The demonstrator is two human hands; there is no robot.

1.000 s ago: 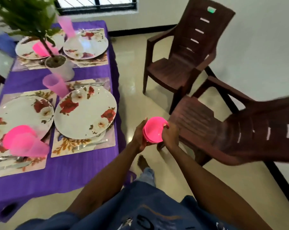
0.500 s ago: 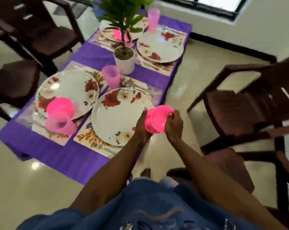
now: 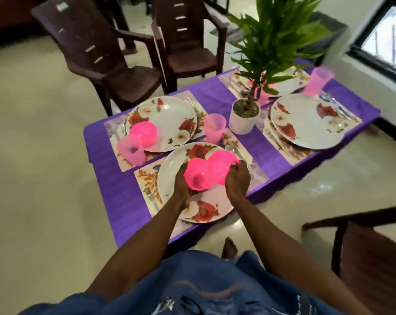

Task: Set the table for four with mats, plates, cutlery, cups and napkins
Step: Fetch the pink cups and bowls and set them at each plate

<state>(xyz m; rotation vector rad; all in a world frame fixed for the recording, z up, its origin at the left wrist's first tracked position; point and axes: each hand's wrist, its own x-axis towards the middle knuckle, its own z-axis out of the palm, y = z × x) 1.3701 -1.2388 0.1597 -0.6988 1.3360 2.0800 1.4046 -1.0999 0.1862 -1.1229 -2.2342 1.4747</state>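
**Bowls go out as table for four nears completion**

Hands separate two pink bowls above the nearest plate (image 3: 193, 189), at the near edge of the table (image 3: 115, 189). The left hand (image 3: 182, 186) curls round the lower bowl (image 3: 197, 175), which sits just over the plate; the right hand (image 3: 236, 180) grips the rim of the second bowl (image 3: 222, 165), tilted and partly overlapping the first.

Judging by the layout, most of the setting is done. Four floral mats lie on the purple cloth, each carrying a flowered plate. A third bowl (image 3: 143, 134) already rests on the plate at the left corner (image 3: 163, 123), with a cup (image 3: 131, 150) tipped against it at that plate's near rim. Another cup (image 3: 214, 128) stands upright between the two near settings, beside the potted plant (image 3: 244, 119) at the table's centre; one more (image 3: 318, 80) stands at the far edge. Cutlery shows beside several plates, including a fork (image 3: 151, 196) on the near mat.

Left to do, it seems: place the two held bowls and right the tipped cup. No napkins can be made out. The fourth setting is largely hidden behind the plant's leaves.
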